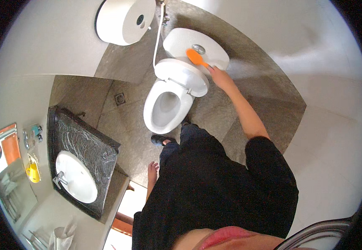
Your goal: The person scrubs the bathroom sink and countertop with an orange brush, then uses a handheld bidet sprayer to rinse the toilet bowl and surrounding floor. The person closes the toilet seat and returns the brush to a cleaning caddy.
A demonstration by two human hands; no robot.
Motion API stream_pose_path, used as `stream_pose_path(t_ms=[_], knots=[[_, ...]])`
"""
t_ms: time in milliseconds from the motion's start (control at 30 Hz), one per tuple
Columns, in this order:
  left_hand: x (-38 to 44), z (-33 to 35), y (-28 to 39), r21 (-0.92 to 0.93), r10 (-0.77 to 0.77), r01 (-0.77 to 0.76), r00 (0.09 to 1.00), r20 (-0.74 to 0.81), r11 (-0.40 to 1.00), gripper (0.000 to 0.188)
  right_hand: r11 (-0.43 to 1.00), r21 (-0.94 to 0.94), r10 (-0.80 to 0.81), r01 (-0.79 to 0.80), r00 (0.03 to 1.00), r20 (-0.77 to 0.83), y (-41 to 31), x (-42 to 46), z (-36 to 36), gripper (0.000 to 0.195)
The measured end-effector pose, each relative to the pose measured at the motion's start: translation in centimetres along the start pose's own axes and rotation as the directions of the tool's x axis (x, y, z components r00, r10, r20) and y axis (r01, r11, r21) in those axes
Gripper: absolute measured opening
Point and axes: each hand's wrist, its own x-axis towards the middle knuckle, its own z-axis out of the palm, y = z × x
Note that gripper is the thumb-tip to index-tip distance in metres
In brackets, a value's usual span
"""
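Observation:
My right hand (219,76) is closed around the handle of an orange brush (195,57), whose oval head is over the toilet tank lid (212,56), near the round flush button (198,49); whether it touches the lid I cannot tell. In front of the tank, the toilet seat lid (181,73) is raised, and the white toilet bowl (166,109) lies uncovered. My left hand (153,168) hangs at my side with nothing in it, fingers apart, over the floor.
A black stone counter (84,134) with whitish smears holds a white washbasin (81,181) and metal faucet (60,179) at left. A paper dispenser (124,22) and a white hose (158,40) are near the tank. A floor drain (120,99) lies left of the bowl.

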Motion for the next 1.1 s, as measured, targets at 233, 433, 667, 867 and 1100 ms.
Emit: stream_pose_path(t_ms=[233, 433, 667, 867, 1100], knots=[[0.3, 1.1, -1.5, 0.086, 0.051, -0.053, 0.998, 0.022, 0.995, 0.046, 0.979, 0.092, 0.191, -0.179, 0.972, -0.134, 8.2, 0.5, 2.1, 0.046], [2.0, 0.6, -0.3, 0.016, 0.044, -0.044, 0.999, 0.027, 0.999, 0.042, 0.985, 0.101, 0.157, -0.143, 0.976, -0.15, -0.2, 9.7, 1.4, 0.034], [-1.2, 2.2, 3.5, 0.024, -0.012, 0.014, 0.996, -0.09, 1.0, 0.048, 0.971, -0.228, -0.054, 0.07, 0.996, 0.073, 6.3, 1.0, 0.2, 0.036], [1.2, 1.4, -4.9, 0.358, 0.259, -0.258, 0.965, 0.045, 0.897, 0.046, 0.997, -0.074, -0.011, -0.003, 0.981, -0.192, 3.4, 7.7, -0.8, 0.046], [0.5, 2.6, 6.1, 0.085, 0.033, -0.031, 0.999, -0.025, 0.996, 0.044, 1.0, 0.016, 0.008, -0.008, 1.0, -0.014, -4.3, 9.5, 0.0, 0.053]])
